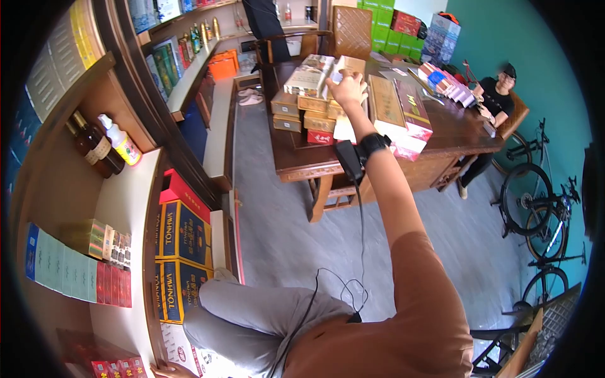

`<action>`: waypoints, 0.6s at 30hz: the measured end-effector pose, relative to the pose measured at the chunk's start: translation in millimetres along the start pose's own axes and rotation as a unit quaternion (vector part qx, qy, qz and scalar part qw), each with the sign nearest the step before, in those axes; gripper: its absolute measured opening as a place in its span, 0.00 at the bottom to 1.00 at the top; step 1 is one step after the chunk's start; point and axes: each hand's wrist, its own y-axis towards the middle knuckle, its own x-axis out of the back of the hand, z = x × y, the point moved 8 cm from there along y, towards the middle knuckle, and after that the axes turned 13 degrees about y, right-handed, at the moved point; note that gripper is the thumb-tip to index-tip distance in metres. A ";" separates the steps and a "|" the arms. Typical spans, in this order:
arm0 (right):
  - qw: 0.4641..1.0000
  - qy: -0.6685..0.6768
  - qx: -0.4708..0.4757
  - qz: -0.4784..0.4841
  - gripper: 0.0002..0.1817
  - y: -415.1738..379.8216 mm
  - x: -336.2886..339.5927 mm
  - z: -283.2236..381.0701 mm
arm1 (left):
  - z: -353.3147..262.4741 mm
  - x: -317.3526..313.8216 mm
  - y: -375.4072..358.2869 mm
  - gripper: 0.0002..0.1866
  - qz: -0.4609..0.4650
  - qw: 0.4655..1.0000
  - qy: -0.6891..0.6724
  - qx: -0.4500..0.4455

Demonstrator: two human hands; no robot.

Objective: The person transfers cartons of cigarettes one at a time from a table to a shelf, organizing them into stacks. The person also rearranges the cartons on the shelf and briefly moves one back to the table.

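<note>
My right hand [348, 90] reaches far over a wooden desk [293, 157], fingers apart, right at the top of a stack of cartons. Under and beside it lie a tan box [350, 64], a pale printed box [310, 74] and several gold-brown boxes [287, 113]. Right of the hand are a long gold box [386, 104] and a dark red-and-white box [413, 113]. A black device with a cable [349, 160] is strapped at the right wrist. At the bottom left, my left hand [173, 370] lies along the shelf edge, fingers stretched, partly cut off by the frame.
Shelves [132, 208] on the left hold bottles [94, 148] and small cigarette-like packs [113, 283]. Blue-and-yellow cartons [183, 236] stand beneath. A person [498, 97] sits behind the desk at right, near pink boxes [450, 85]. Bicycles [535, 201] lean by the green wall.
</note>
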 end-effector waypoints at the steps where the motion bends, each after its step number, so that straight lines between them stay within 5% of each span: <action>1: 0.997 -0.077 -0.021 0.004 0.34 5.8 -16.2 2.2 | 2.7 4.9 2.4 0.11 0.000 1.000 0.007 0.009; 3: 0.989 -0.119 -0.079 0.027 0.42 8.2 -32.8 -8.7 | -5.3 11.8 5.7 0.10 -0.017 0.997 0.049 -0.060; 7: 0.978 -0.209 0.005 0.017 0.38 7.0 -41.3 -11.4 | 0.2 -2.8 0.6 0.13 0.038 0.997 0.021 -0.060; 11: 0.979 -0.195 -0.024 0.060 0.41 -5.4 -21.7 -9.3 | 20.4 -71.0 -39.1 0.21 0.179 0.984 0.021 0.010; 14: 0.968 -0.246 -0.037 0.045 0.41 -0.3 -19.1 -21.0 | 20.0 -60.4 -30.2 0.19 0.185 0.979 -0.041 0.072; 15: 0.965 -0.258 -0.030 0.043 0.41 -6.3 -15.1 -22.6 | 21.1 -55.2 -28.8 0.19 0.120 0.983 -0.116 0.076; 16: 0.964 -0.263 -0.013 0.040 0.40 -16.9 -8.9 -20.3 | 16.8 -64.0 -31.7 0.20 0.245 0.965 -0.043 0.084; 17: 0.964 -0.263 0.016 0.037 0.40 -25.6 -4.1 -15.7 | 8.3 -77.7 -49.5 0.22 0.135 0.988 -0.055 0.051; 18: 0.967 -0.247 0.055 0.030 0.40 -35.9 -4.9 -5.5 | -0.8 -79.7 -45.3 0.27 0.279 0.955 -0.076 0.066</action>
